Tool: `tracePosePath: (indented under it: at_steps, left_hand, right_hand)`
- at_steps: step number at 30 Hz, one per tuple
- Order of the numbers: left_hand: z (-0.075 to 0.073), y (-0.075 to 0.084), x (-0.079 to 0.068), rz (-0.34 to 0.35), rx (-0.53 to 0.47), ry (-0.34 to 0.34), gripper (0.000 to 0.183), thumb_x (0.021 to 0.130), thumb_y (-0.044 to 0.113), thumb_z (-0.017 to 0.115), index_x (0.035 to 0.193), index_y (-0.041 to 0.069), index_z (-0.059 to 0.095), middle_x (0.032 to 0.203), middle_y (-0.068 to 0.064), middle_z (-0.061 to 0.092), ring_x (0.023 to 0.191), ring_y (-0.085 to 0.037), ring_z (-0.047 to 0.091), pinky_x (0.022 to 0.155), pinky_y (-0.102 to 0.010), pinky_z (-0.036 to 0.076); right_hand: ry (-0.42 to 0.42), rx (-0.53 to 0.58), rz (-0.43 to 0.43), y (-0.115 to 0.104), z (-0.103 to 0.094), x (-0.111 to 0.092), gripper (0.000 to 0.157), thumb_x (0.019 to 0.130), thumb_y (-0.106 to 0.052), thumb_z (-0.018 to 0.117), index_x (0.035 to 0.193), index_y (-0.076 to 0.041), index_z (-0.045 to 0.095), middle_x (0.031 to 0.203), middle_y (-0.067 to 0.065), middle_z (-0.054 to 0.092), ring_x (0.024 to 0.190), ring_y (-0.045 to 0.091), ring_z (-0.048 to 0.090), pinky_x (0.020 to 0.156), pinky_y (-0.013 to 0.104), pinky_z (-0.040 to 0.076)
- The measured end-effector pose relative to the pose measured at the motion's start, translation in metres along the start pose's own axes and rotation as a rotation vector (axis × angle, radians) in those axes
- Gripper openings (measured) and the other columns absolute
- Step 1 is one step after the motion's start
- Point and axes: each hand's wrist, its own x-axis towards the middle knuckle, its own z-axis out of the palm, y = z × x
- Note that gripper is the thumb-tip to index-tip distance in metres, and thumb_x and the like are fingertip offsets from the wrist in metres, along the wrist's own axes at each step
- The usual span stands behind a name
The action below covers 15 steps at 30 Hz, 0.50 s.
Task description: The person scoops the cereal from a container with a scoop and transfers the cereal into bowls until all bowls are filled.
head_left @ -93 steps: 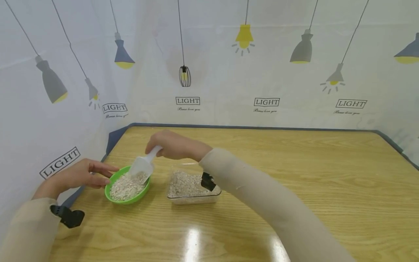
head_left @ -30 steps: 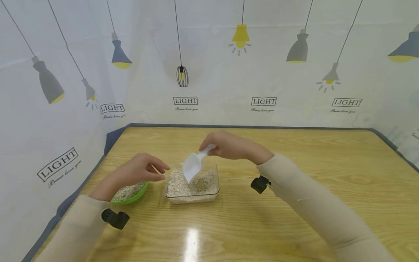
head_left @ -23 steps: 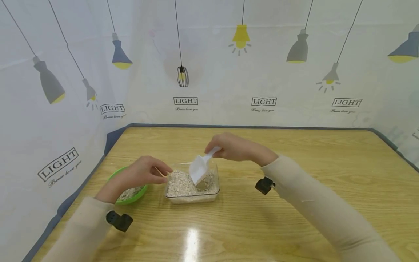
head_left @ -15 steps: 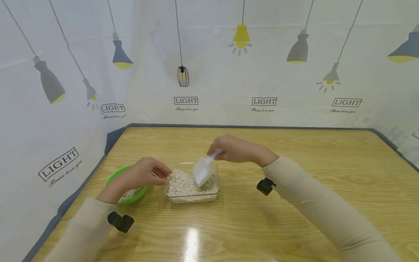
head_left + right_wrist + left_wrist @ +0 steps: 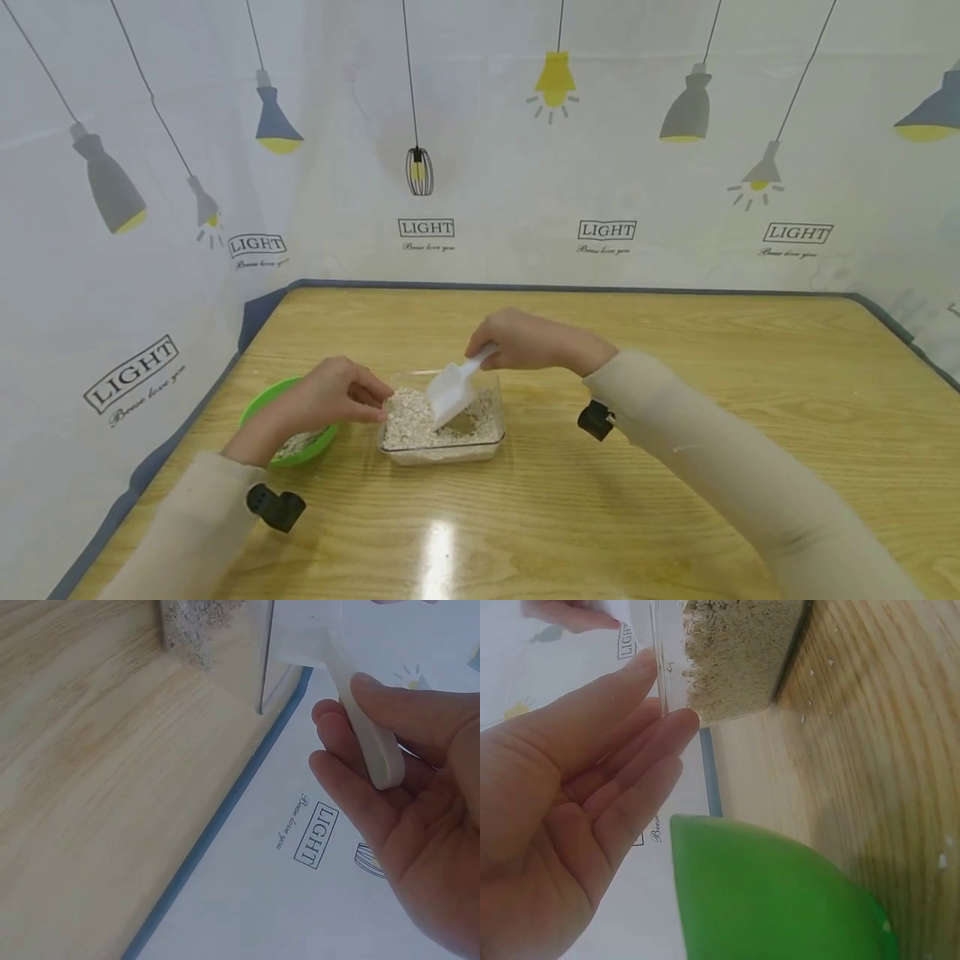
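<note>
A white scoop (image 5: 450, 396) slants down into the oats (image 5: 408, 421) that fill a clear rectangular container (image 5: 442, 454). My right hand (image 5: 517, 340) grips the scoop's handle (image 5: 367, 735), thumb on one side and fingers curled on the other. At the container's left wall, the fingertips of my left hand (image 5: 333, 392) touch the rim, fingers nearly straight in the left wrist view. Partly behind the left forearm stands a green bowl (image 5: 266, 400) holding more oats; its outer side shows below the hand in the left wrist view.
Both containers stand on a wood-grain table (image 5: 600, 500) with a dark blue edge (image 5: 570, 289). A few oat crumbs (image 5: 802, 718) lie on the tabletop. A white sheet (image 5: 510, 167) printed with lamps hangs behind and to the left.
The right hand has carried the scoop from the green bowl to the clear container, lately drawing it left through the oats. My left hand has moved from the bowl to the container's left side.
</note>
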Motion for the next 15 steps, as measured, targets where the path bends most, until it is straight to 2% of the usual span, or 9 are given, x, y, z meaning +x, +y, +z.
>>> tracePosePath:
  at_steps: [15]
  left_hand:
    - [0.001,-0.002,0.002,0.022,0.058,0.0,0.029,0.081,0.009,0.072,0.106,-0.006,0.068,0.096,-0.014,0.068,0.081,-0.018,0.067,0.066,-0.025,0.054]
  right_hand:
    - [0.009,-0.032,-0.058,0.0,0.009,0.013,0.015,0.082,0.001,0.068,0.097,0.001,0.071,0.093,0.009,0.069,0.086,0.021,0.064,0.079,0.025,0.05]
